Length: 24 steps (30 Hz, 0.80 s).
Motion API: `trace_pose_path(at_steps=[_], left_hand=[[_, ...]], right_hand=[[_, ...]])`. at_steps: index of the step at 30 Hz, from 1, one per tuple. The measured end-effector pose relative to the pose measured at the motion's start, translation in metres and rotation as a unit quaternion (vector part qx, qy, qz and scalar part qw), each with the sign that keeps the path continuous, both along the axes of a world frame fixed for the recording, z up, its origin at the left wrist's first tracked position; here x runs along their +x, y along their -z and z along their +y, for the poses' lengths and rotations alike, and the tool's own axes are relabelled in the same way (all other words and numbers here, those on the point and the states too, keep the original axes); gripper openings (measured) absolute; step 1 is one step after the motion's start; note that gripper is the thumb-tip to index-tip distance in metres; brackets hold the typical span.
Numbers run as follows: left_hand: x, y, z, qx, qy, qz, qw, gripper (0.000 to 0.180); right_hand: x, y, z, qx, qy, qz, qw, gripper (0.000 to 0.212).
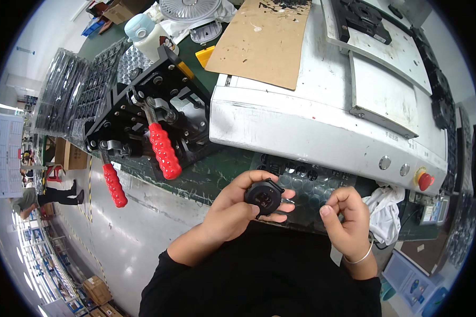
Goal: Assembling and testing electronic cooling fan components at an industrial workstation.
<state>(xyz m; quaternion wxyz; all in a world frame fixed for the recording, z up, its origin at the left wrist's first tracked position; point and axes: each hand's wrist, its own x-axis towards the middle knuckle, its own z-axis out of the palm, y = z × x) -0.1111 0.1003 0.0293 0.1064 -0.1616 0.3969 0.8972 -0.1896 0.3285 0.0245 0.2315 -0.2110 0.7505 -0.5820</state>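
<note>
Currently the left hand [232, 211] pinches a small round black part [263, 196] between thumb and fingertips, flat face turned up toward the person, held above the near edge of the green worktop [206, 177]. Right hand [346, 219] sits just beside it to the right, apart from the part, fingers curled together; possibly gripping something tiny, cannot tell. Left hand is the nearer. Under both lies a clear blister tray [312, 185]; behind, a grey machine [312, 121] and red-handled clamps [164, 150].

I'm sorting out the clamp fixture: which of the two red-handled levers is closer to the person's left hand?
The larger red handle, on the clamp fixture, lies nearer the left hand; the slimmer one hangs off the bench edge.
</note>
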Motion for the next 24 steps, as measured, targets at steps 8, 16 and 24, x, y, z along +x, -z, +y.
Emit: trace_pose_path(at_steps=[8, 16, 24], left_hand=[[0.008, 0.012, -0.003, -0.169, -0.039, 0.014, 0.985, 0.035], [0.019, 0.03, -0.039, -0.281, -0.092, -0.065, 0.953, 0.021], [0.015, 0.036, -0.048, -0.808, -0.024, 0.018, 0.589, 0.034]], right_hand=[[-0.008, -0.007, 0.023, 0.124, 0.053, 0.416, 0.899, 0.029], [-0.026, 0.022, 0.031, 0.357, 0.124, 0.537, 0.754, 0.066], [-0.033, 0.027, 0.035, 0.332, 0.13, 0.537, 0.764, 0.072]])
